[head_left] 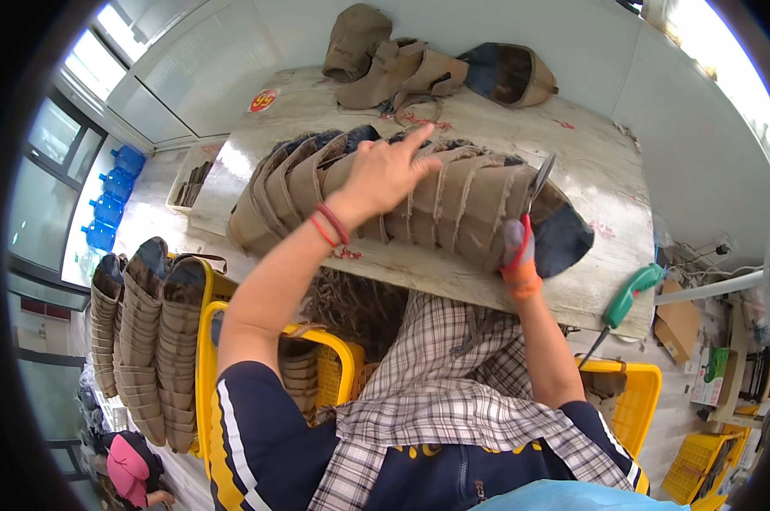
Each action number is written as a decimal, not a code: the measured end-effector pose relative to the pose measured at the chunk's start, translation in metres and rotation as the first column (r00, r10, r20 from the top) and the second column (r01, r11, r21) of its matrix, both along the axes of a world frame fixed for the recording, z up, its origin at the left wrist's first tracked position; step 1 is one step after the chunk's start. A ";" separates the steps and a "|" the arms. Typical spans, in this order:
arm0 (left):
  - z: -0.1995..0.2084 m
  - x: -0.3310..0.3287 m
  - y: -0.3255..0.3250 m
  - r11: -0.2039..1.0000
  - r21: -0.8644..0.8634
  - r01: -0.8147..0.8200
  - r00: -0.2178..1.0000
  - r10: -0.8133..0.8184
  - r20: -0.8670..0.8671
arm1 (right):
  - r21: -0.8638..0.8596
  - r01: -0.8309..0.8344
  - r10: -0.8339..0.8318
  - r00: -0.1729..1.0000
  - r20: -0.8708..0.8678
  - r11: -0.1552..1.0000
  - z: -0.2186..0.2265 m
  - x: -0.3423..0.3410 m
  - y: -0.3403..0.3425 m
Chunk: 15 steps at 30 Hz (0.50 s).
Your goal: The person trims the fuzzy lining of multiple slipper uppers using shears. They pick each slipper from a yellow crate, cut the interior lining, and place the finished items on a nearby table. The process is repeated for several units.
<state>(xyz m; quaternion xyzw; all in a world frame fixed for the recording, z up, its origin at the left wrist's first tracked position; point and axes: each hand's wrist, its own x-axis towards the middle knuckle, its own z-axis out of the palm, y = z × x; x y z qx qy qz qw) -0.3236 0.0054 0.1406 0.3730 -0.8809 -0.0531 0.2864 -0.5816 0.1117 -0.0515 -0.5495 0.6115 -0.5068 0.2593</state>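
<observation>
A long row of nested tan cloth caps (478,200) with frayed edges lies on its side across the table. Dark blue fabric shows inside the cap at its right end. My left hand (383,175), with red bands at the wrist, is over the middle of the row, fingers spread and holding nothing. Whether it presses on the caps I cannot tell. My right hand (519,255), in an orange and grey glove, grips scissors (540,183) with a red handle. Their blades point up beside the row's right end.
More tan caps (389,72) lie at the table's (274,102) back edge. A green handheld tool (632,294) with a cord is near the right edge. Yellow baskets (210,349) stand on both sides of me, with stacked caps (151,341) at left. Another person (129,468) is at lower left.
</observation>
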 end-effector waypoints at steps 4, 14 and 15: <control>0.034 0.024 -0.102 0.860 0.505 -0.077 0.988 0.134 -0.079 | -0.501 -0.191 0.535 0.364 0.762 0.844 0.051 0.015 0.035; -0.022 -0.115 -0.245 0.338 0.767 0.545 0.614 0.462 -0.640 | -0.577 0.088 0.525 0.322 0.788 0.812 -0.016 -0.019 0.036; -0.022 -0.127 -0.243 0.371 0.788 0.492 0.712 0.350 -0.609 | -0.585 0.152 0.556 0.194 0.808 0.797 -0.035 -0.027 0.035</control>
